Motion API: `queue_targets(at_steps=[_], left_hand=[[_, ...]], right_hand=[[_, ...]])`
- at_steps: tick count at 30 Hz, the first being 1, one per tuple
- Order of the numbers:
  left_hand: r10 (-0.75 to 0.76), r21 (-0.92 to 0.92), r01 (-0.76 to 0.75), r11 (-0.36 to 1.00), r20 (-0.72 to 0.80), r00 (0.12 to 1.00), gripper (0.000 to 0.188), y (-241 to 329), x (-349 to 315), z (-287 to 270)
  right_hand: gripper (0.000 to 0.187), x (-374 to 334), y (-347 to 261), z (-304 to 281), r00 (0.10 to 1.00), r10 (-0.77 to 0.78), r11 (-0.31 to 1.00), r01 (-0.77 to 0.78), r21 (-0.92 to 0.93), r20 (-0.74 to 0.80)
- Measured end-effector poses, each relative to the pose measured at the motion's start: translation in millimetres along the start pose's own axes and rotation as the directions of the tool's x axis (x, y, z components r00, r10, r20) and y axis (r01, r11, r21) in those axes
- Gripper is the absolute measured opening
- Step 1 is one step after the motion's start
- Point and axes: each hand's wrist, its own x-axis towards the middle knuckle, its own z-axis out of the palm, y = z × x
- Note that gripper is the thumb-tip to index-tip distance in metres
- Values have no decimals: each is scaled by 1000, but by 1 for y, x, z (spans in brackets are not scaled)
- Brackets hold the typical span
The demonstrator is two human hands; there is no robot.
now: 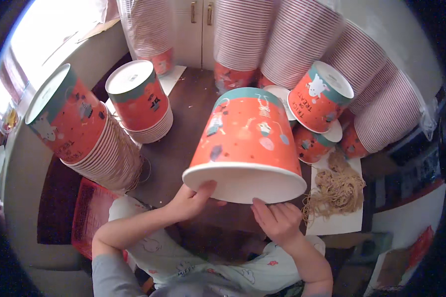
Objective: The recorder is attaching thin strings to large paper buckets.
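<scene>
A large orange paper bucket point(248, 133) with a green band and Halloween drawings is tilted in front of me, its white-rimmed mouth toward me. My left hand point(193, 200) grips the rim at the lower left, the thumb inside the mouth. At the lower right of the rim, my right hand point(278, 218) has its fingers curled in, the tips pinched at the edge. Whether a thin strand is also between them is too small to see. To the right of this hand lies a tangled bundle of tan twine point(339, 190) on a white sheet point(334, 226).
A tall stack of upside-down buckets point(67, 119) leans at the left, beside a shorter stack point(136, 99). More buckets point(322, 96) stand at the right. Tall plastic-wrapped stacks point(302, 42) line the back of the dark table point(183, 109). A red basket point(91, 213) sits low at the left.
</scene>
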Motion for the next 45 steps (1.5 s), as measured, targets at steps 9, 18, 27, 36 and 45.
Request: queue_targets(at_steps=[9,18,27,36,45], left_hand=[[103,80,-110,991,81,991,41,-7,-5,-1],[91,161,-96,982,37,995,61,10,-3,-5],[5,184,-6,983,3,1000,64,6,1,-3],[365,437,-328,838,-1,931,30,-13,-3,8],[706,656,-737,164,443,552,24,-29,11,8]], right_hand=[[23,0,0,15,997,-40,997,35,-69,-64],[10,10,-16,11,999,1,1000,-2,12,35],[11,14,-36,11,980,126,948,-164,273,153],[15,27,-20,-6,750,460,537,-662,524,476],[14,26,-19,-5,733,491,435,-674,596,471]])
